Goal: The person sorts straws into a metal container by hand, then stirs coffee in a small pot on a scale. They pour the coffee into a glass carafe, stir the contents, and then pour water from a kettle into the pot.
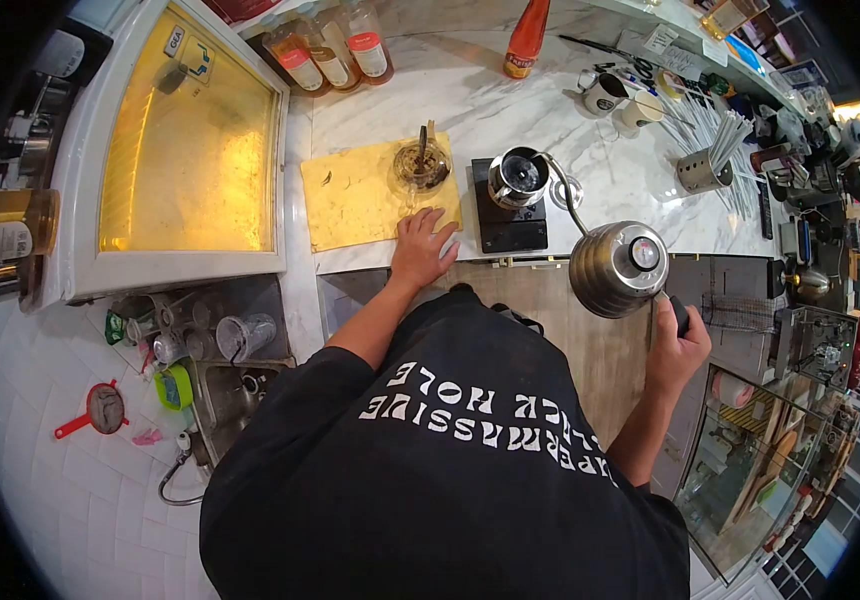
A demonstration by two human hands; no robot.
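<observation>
My right hand (677, 350) is wrapped around the black handle of a steel gooseneck kettle (605, 275). The kettle has a round gauge on its lid, and its thin curved spout reaches over the rim of a metal cup (508, 193). Dark contents show inside that cup, which stands on a black scale (513, 233). Flat at the counter's edge lies my left hand (424, 248), fingers spread on a yellow cloth (345, 205). Just beyond those fingers, a glass bowl (415, 180) holds dark bits and a spoon (423, 143).
Several labelled bottles (368, 45) line the back left, near a red bottle (525, 45). Two mugs (605, 93) and a metal holder of straws (702, 172) stand to the right. A glass-fronted fridge (190, 140) and a sink (235, 405) are at left.
</observation>
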